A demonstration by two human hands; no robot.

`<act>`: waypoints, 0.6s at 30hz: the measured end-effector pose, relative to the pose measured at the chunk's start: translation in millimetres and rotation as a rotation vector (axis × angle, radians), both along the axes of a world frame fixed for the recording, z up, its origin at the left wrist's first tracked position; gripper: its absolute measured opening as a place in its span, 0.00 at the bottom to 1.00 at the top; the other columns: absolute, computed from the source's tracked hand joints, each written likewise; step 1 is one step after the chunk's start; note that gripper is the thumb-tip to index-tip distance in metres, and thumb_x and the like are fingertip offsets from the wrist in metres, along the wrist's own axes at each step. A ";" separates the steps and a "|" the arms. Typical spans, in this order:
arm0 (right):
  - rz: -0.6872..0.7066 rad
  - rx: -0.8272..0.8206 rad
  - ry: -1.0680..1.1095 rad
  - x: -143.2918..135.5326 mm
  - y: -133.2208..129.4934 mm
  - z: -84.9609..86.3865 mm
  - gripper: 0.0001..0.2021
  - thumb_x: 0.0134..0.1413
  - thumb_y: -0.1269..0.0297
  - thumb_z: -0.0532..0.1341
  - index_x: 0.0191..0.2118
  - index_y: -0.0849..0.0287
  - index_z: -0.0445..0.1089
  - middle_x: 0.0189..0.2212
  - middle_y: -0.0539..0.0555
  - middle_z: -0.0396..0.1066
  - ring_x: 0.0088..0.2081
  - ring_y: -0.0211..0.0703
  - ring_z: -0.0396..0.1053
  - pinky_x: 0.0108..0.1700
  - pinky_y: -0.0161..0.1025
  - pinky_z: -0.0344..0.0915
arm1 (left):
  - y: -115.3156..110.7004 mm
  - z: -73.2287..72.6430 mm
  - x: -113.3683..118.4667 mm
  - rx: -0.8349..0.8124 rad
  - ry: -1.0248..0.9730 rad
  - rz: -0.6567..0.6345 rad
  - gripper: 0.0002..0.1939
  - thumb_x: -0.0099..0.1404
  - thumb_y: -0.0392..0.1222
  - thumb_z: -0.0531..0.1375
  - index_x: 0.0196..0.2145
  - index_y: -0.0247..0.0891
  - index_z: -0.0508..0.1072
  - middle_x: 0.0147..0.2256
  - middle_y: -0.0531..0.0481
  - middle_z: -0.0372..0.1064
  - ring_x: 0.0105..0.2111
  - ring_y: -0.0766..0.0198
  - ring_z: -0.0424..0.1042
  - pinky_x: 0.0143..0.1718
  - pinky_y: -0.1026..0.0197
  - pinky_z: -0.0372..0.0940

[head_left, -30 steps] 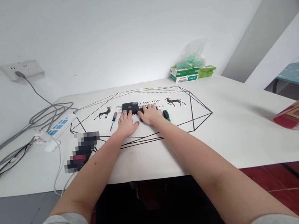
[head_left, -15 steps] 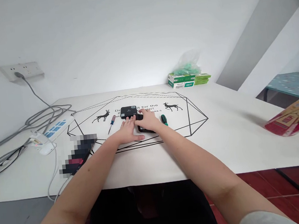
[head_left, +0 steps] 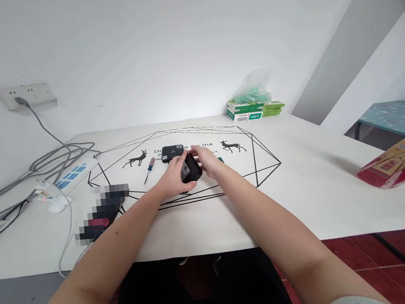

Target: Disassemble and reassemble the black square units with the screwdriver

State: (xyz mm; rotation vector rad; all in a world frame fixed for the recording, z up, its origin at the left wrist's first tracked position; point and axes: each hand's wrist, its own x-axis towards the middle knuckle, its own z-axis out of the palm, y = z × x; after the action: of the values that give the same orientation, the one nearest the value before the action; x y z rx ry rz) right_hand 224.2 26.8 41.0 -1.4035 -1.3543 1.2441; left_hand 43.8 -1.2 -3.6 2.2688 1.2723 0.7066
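A black box-like device (head_left: 192, 169) with a pale label is tilted up between my two hands at the middle of the table. My left hand (head_left: 174, 177) grips its left side, thumb low and fingers over the top. My right hand (head_left: 206, 161) touches its upper right edge with curled fingers. Just behind lies a flat black square piece (head_left: 172, 153) with small stickers. A screwdriver with a red and blue handle (head_left: 151, 164) rests to the left. The green screwdriver handle (head_left: 220, 160) is mostly hidden behind my right hand.
On the left are a power strip (head_left: 71, 178), coiled grey cables (head_left: 59, 154) and a partly pixelated dark phone-like object (head_left: 104, 214). Green and white boxes (head_left: 245, 109) under a plastic bag (head_left: 254, 89) stand at the back. A red and orange package (head_left: 390, 165) is at the right.
The black device has been lifted from lying flat to a tilted position, held between both hands. The right hand has shifted to its right side, now covering more of the green handle.
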 end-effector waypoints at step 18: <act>-0.109 0.499 -0.700 48.9 17.0 -0.3 0.24 0.68 0.58 0.64 0.66 0.55 0.68 0.52 0.62 0.81 0.48 0.54 0.79 0.55 0.50 0.74 | -5.0 13.9 0.6 -0.136 0.380 -0.197 0.58 0.61 0.71 0.69 0.79 0.46 0.56 0.80 0.38 0.47 0.79 0.33 0.44 0.77 0.33 0.41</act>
State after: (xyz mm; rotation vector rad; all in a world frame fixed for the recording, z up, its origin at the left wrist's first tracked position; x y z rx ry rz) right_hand 273.1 43.7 40.7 -1.5643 -1.8514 0.2803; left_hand 44.4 -6.2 10.4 2.4436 1.1897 0.1170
